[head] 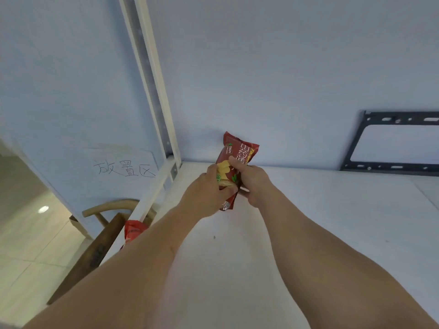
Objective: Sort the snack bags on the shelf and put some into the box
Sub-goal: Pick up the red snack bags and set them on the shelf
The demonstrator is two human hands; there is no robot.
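Over white shelf (308, 222), near back wall (285, 67) — both hands grasp one red bag (234, 157). Left hand (204, 193) curls round bag's lower left side, thumb across front. Right hand (254, 184) pinches right edge, thumb on front. Bag upright, slightly tilted, top above fingers, bottom seal below left hand. Second red bag (133, 231) lower left, beside wooden chair (104, 233) — partly hidden by left forearm. Black bracket (392, 141) leans on wall at right. Handwritten sign (123, 167) at left.

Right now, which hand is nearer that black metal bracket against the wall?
The right hand. It grips the red snack bag on the side facing the black metal bracket; the left hand grips the bag's far side.
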